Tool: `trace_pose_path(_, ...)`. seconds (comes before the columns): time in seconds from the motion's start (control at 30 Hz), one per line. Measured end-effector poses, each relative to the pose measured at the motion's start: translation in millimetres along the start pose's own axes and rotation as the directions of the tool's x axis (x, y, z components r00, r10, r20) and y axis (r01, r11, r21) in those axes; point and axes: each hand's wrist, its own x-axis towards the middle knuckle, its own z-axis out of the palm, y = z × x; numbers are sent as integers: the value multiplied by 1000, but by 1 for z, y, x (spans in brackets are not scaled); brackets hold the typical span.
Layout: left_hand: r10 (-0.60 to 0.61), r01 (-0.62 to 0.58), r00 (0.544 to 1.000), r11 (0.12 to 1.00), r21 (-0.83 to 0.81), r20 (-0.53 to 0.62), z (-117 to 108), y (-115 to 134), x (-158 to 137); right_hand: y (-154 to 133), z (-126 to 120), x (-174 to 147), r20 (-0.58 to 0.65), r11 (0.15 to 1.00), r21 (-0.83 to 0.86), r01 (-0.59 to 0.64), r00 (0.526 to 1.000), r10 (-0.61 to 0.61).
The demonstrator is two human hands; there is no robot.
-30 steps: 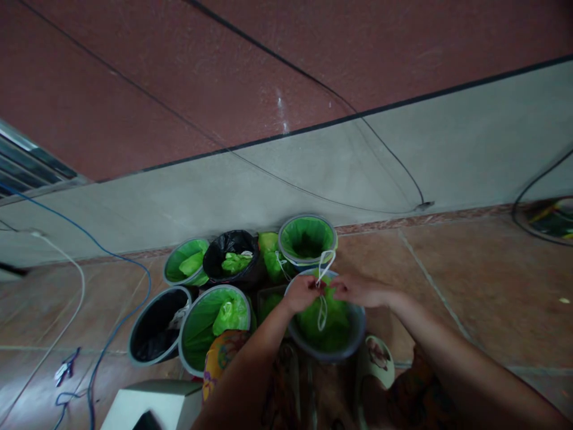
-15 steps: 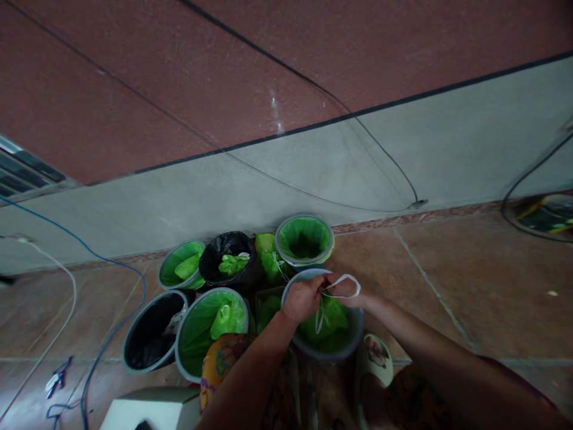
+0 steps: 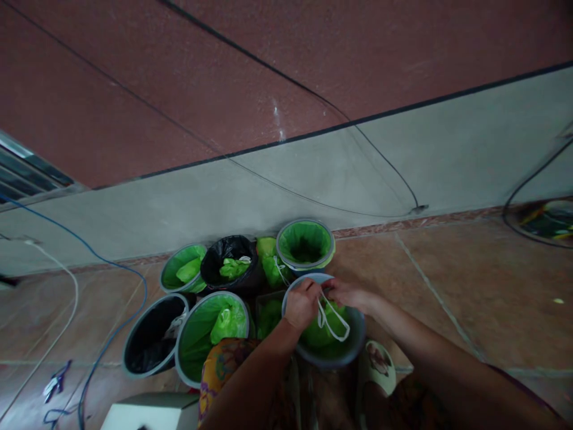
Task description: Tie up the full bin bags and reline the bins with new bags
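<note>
Both hands meet over a grey bin between my feet. Inside it sits a bright green plastic bag. My left hand is closed, its fingertips pinching a white drawstring at the bag's neck. My right hand comes in from the right, fingers bent and fingertips meeting the string beside the left hand. A long loop of the drawstring hangs below the hands, over the bag. The exact grip at the fingertips is partly hidden.
Left of me stand green-lined bins, a black-lined bin and another in a black bag. One more green-lined bin stands by the wall. A white box, keys and a blue cable lie lower left.
The white loop, stretched right across my right hand before, now hangs down over the green bag. My right hand has shifted slightly; the left stays at the bag's neck.
</note>
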Motion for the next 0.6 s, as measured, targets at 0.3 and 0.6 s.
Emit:
trace_pose_path(0.3,24,-27,998,999,-44,-60,-2,0,0,-5,1,-2,-18,994,68,84,996,-83)
trace_pose_path(0.6,43,-48,998,986,-157,-40,-2,-1,0,-8,-2,4,-136,949,-286,130,975,-174)
